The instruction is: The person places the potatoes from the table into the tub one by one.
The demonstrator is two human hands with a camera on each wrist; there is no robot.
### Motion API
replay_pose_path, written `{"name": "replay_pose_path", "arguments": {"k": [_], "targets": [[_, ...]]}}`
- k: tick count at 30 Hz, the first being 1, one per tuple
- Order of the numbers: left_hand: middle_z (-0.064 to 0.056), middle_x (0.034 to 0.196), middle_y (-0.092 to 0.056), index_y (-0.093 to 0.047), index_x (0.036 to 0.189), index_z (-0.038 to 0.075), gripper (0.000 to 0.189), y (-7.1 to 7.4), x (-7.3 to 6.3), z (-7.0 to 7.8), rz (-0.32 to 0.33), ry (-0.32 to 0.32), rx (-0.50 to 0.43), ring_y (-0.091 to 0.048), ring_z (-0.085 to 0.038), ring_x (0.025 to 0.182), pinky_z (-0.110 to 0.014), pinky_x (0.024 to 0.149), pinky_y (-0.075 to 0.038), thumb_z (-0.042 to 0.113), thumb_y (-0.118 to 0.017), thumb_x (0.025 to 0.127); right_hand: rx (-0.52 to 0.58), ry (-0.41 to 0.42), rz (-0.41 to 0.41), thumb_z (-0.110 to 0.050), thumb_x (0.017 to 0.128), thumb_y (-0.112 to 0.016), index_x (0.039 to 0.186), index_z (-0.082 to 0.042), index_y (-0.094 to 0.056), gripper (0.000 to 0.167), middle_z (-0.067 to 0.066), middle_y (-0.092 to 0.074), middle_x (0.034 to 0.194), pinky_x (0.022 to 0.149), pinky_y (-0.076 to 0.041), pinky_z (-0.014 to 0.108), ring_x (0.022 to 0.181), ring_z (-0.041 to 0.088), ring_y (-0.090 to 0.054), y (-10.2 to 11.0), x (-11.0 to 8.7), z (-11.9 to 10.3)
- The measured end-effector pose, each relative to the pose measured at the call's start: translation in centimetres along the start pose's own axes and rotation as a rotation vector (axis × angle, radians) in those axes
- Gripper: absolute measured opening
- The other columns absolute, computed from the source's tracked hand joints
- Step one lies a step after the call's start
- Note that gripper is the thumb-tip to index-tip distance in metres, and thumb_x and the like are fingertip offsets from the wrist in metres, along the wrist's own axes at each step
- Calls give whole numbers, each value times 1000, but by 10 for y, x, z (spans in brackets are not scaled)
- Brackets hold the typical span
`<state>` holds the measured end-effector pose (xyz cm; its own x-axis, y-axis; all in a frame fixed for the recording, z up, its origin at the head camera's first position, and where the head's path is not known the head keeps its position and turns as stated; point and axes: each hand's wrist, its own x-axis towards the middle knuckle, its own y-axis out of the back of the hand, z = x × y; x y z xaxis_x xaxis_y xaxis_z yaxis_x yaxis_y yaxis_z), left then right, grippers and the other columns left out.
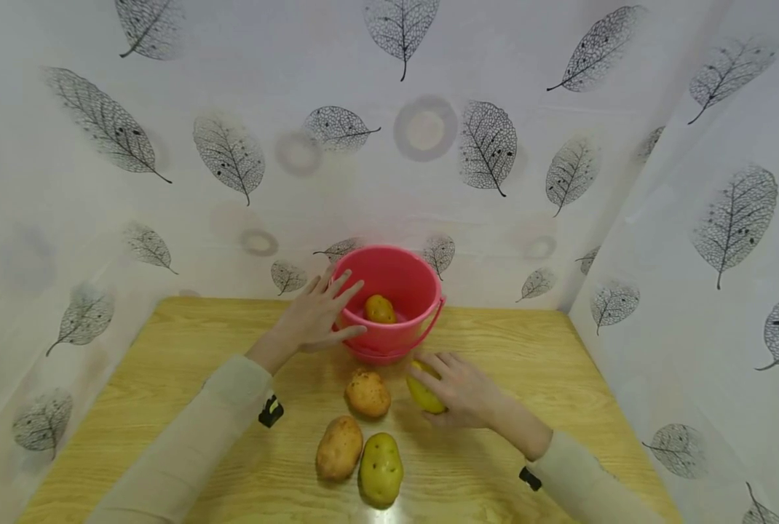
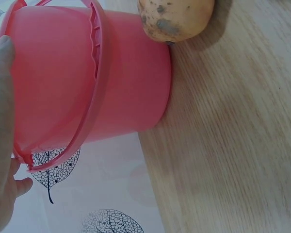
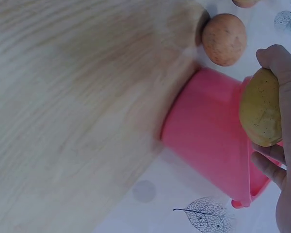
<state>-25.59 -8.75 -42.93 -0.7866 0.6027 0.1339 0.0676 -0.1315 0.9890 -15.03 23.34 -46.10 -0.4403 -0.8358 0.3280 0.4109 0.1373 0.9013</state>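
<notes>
A pink bucket (image 1: 389,339) stands on the table with its handle folded down over the front, and a potato (image 1: 379,308) lies inside it. My left hand (image 1: 316,314) is at the bucket's left rim, fingers spread and fairly straight; in the left wrist view its fingertips (image 2: 6,44) overlap the rim. My right hand (image 1: 463,391) grips a yellowish potato (image 3: 261,109) between thumb and fingers, in front of the bucket and to its right. A brown potato (image 1: 368,394) sits on the table just before the bucket.
Nearer to me lie another brown potato (image 1: 339,447) and a greenish-yellow potato (image 1: 381,469), side by side on the wooden table (image 1: 199,349). A pale leaf-patterned sheet (image 1: 285,218) rises behind the table and on both sides.
</notes>
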Motion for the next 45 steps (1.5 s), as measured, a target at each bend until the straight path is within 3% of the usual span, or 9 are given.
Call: {"name": "replay_pose_path", "arguments": {"k": [22, 36, 45], "targets": [[-18, 177, -22, -27, 169, 17, 91, 2, -1, 2, -8, 12, -10, -7, -45, 166, -63, 133, -23, 72, -50, 99, -165, 113, 114, -61, 79, -82, 138, -12, -65, 79, 14, -68, 136, 86, -66, 35, 104, 26, -72, 38, 47, 30], [-18, 177, -21, -27, 169, 17, 92, 3, -1, 3, -10, 8, 6, -10, -46, 166, -64, 131, -26, 72, -50, 99, -174, 139, 156, -57, 79, -83, 138, -14, -65, 75, 12, -72, 132, 90, -64, 39, 104, 27, -73, 49, 70, 50], [-18, 177, -20, -26, 169, 17, 91, 5, -1, 3, -22, 8, 1, -6, -46, 166, -65, 131, -25, 70, -52, 99, -112, 79, 176, -54, 70, -91, 136, -11, -67, 82, 14, -71, 131, 87, -66, 41, 103, 30, -74, 48, 83, 64]]}}
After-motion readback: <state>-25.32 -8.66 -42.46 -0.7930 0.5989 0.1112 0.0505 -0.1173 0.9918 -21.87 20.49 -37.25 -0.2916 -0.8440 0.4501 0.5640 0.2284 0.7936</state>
